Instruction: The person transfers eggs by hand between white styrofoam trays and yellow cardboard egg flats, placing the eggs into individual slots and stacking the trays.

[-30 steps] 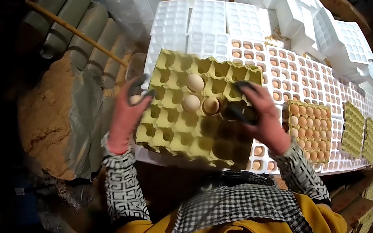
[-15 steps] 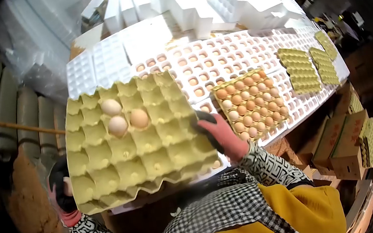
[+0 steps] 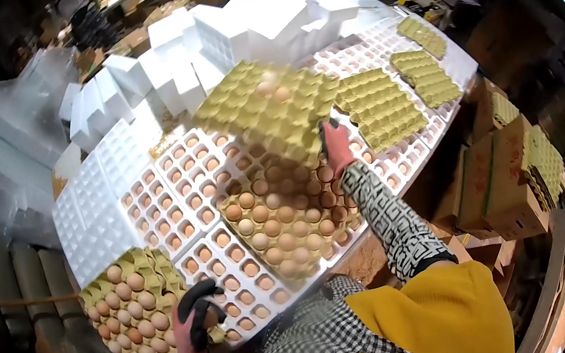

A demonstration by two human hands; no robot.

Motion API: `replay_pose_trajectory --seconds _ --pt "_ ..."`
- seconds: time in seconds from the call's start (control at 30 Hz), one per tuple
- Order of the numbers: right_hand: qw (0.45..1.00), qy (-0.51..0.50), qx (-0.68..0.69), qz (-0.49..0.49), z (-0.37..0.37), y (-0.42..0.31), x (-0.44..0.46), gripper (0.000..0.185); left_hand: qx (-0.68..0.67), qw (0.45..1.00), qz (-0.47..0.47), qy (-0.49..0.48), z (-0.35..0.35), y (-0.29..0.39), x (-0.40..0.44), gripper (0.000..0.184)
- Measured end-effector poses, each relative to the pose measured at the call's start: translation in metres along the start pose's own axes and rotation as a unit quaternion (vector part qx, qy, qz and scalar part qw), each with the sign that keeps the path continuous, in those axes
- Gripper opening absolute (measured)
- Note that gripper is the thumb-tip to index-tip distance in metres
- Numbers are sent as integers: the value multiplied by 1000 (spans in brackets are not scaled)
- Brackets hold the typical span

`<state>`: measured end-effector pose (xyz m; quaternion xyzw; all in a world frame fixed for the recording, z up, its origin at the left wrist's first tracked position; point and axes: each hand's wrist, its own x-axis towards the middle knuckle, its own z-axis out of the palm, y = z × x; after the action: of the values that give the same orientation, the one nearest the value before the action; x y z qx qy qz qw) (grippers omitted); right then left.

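Gripping an edge w/ curled fingers, R hand (image 3: pixel 338 145) is holding a pulp tray (image 3: pixel 249 104) up in the air; it's slightly blurred, carrying a few eggs (image 3: pixel 282 94) and hanging over the far side of the egg-filled tray (image 3: pixel 259 227). L hand (image 3: pixel 198 323) is bending its fingers, sitting left of the egg-filled tray, just beside the near R edge of a mostly full L tray (image 3: pixel 156 263); something egg-like's showing btwn thumb & fingers, but can't tell if it's gripped or lying behind. White foam trays (image 3: pixel 197 243) w/ eggs in their cells are spreading around and under the egg-filled tray. More foam trays, w/o eggs, are lying to its far left; three pulp trays (image 3: pixel 379 109) are lying to its far right, on the foam. Stacked foam blocks (image 3: pixel 277 3) are standing beyond it, & cardboard boxes (image 3: pixel 507 174) are sitting off to its right.
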<state>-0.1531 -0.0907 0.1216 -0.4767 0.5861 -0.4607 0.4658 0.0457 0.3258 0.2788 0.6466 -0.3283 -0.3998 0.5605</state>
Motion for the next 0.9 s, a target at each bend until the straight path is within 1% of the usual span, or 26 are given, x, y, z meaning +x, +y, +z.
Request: replay_pose_trajectory --seconds 0.03,0.07,0.1,0.13,0.2,0.27,0.3,0.33,0.37,0.4,0.43,0.47,0.5,0.53,0.57,0.6,0.67,0.7,0.73,0.77,0.8,0.83,0.87,0.9 --pt "998 29 -17 -48 1 33 44 25 -41 998 -49 -20 11 -8 12 38" --pt "993 55 -33 -97 -1 61 81 26 -72 994 -74 -37 20 -16 23 32" --pt "997 -13 29 -76 -8 64 97 26 -75 993 -78 -49 33 -20 33 30" --pt "991 -77 92 -53 -16 66 113 27 -56 990 -106 -70 39 -26 44 30" --pt "992 -33 46 -114 -20 104 153 28 -46 991 -117 -42 60 -25 60 29" --pt "995 -76 -13 -68 -44 80 138 29 9 989 -145 -18 65 -46 76 27" --pt "992 -18 -48 -116 -44 68 124 33 54 985 -161 -2 68 -47 83 30" --pt "985 -15 -79 -152 -44 24 81 44 125 989 -78 19 70 -66 93 27" --pt "979 -80 -81 -169 -40 22 70 43 214 976 -17 28 68 -80 103 33" --pt "969 -143 -84 -184 -36 22 59 42 297 953 -6 52 74 -76 115 39" --pt "939 -189 -191 -213 -29 -1 35 44 340 939 11 55 71 -89 131 44" --pt "884 -264 -244 -298 -20 -8 26 47 423 904 19 56 74 -84 148 47" --pt "833 -307 -299 -349 -7 -6 23 50 481 871 71 70 70 -100 166 51" --pt "774 -344 -350 -400 5 -3 23 53 515 854 54 53 74 -97 183 54" --pt "713 -342 -438 -428 17 10 19 56 555 831 40 14 74 -98 197 58" --pt "623 -371 -540 -427 22 10 14 59 592 805 29 -25 74 -99 211 62" --pt "624 -374 -480 -490 28 17 26 61 654 746 -66 -107 76 -96 225 69" --pt "607 -419 -509 -444 29 -4 23 61 653 747 -52 -112 69 -114 229 74" --pt "637 -392 -441 -496 25 5 25 54 652 750 -38 -106 66 -113 225 74" --pt "714 -429 -346 -432 19 10 29 53 652 751 -21 -100 63 -111 221 75" --pt "776 -456 -245 -360 12 12 32 52 651 753 -4 -93 62 -106 216 76" --pt "854 -495 -65 -147 3 0 24 50 632 768 -45 -93 63 -95 208 72" --pt "858 -492 145 32 -4 -15 18 51 623 779 -19 -77 57 -105 208 69" --pt "858 -488 158 28 2 -29 11 51 612 789 4 -60 49 -122 204 66"
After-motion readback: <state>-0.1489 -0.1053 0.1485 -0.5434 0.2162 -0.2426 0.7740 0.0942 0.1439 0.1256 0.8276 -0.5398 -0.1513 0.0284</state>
